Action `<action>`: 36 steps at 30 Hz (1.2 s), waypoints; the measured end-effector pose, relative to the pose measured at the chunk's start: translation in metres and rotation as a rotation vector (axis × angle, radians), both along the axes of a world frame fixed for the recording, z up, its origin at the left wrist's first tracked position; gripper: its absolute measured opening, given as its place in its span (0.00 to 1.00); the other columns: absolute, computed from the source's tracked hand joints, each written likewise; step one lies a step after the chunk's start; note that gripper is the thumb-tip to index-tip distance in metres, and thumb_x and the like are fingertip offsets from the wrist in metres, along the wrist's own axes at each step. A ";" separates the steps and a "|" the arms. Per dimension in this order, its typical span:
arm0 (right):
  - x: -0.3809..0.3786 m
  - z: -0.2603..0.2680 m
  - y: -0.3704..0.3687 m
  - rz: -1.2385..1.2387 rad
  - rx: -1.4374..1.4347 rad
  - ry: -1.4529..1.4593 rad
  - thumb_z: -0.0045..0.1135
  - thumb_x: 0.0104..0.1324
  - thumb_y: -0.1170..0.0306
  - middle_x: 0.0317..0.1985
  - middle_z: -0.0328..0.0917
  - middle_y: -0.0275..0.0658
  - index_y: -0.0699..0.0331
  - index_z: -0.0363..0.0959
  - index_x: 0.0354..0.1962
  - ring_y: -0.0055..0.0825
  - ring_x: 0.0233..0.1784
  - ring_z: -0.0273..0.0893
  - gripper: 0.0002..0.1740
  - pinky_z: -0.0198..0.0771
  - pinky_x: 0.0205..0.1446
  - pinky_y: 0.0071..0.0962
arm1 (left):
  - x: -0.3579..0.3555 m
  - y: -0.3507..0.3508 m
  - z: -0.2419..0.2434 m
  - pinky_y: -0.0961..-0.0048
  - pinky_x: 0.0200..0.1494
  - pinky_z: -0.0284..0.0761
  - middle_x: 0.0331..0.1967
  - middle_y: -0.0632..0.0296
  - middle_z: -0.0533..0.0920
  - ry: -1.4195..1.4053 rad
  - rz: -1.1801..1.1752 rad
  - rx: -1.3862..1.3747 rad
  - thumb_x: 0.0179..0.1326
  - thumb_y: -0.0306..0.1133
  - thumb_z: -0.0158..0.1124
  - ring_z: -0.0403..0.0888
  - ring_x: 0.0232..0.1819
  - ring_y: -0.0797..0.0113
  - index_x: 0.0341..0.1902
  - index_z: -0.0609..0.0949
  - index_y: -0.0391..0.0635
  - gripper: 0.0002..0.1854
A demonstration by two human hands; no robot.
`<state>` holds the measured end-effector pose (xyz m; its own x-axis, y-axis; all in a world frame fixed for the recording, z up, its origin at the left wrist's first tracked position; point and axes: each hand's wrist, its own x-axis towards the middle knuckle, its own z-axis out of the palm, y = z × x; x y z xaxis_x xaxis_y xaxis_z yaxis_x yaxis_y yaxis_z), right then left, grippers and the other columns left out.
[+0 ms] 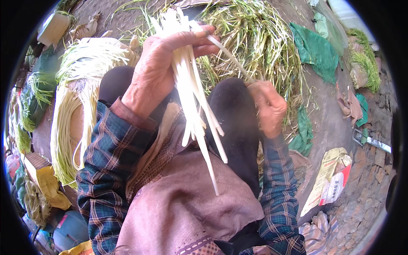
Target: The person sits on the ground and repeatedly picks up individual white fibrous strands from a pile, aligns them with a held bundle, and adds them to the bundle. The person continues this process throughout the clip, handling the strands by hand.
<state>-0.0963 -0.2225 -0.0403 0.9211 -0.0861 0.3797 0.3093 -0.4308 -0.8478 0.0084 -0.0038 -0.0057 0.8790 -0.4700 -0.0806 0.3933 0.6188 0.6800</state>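
My left hand (159,60) grips a loose bunch of long, pale plant stems (188,86), which look like garlic scapes. Their lower ends fan out over my lap, and the top of the bunch is washed out by light. One single stem (231,57) runs slantwise from under my left thumb down to my right hand (269,105). The fingers of that hand are closed around its far end, just past my right knee, and look slightly blurred. Beneath the bunch, a brownish-pink apron (191,204) covers my lap.
Beyond my knees lies a heap of green and straw-coloured leaves (258,38). Pale stems in a laid-out bundle (65,127) rest at my left. Green sacking (315,47), a printed paper bag (331,178) and a metal-handled tool (373,142) lie on the right.
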 end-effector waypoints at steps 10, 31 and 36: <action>0.030 0.039 0.033 -0.003 0.002 0.126 0.53 0.58 0.78 0.23 0.77 0.35 0.66 0.76 0.38 0.13 0.21 0.71 0.10 0.67 0.22 0.14 | -0.015 -0.022 -0.001 0.76 0.43 0.76 0.39 0.54 0.80 -0.098 -0.079 0.235 0.54 0.31 0.61 0.79 0.37 0.68 0.47 0.73 0.33 0.19; -0.013 -0.168 -0.160 -0.413 -0.295 0.699 0.56 0.56 0.63 0.48 0.71 0.50 0.63 0.65 0.50 0.36 0.51 0.69 0.25 0.67 0.52 0.40 | -0.015 -0.010 0.021 0.85 0.16 0.63 0.21 0.69 0.61 0.133 -0.034 0.200 0.66 0.33 0.45 0.59 0.20 0.80 0.54 0.61 0.27 0.20; 0.056 -0.203 -0.125 -0.469 -0.478 0.726 0.60 0.53 0.57 0.50 0.65 0.51 0.58 0.55 0.56 0.43 0.52 0.64 0.36 0.59 0.56 0.48 | -0.015 -0.017 0.026 0.84 0.13 0.63 0.18 0.69 0.61 0.225 -0.041 0.313 0.67 0.33 0.41 0.59 0.15 0.80 0.50 0.64 0.28 0.17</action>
<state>-0.0405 -0.3480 -0.2432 0.8562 -0.4866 -0.1739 -0.5065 -0.7234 -0.4693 -0.0062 -0.0204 0.0199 0.8041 -0.4261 -0.4146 0.5742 0.3760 0.7273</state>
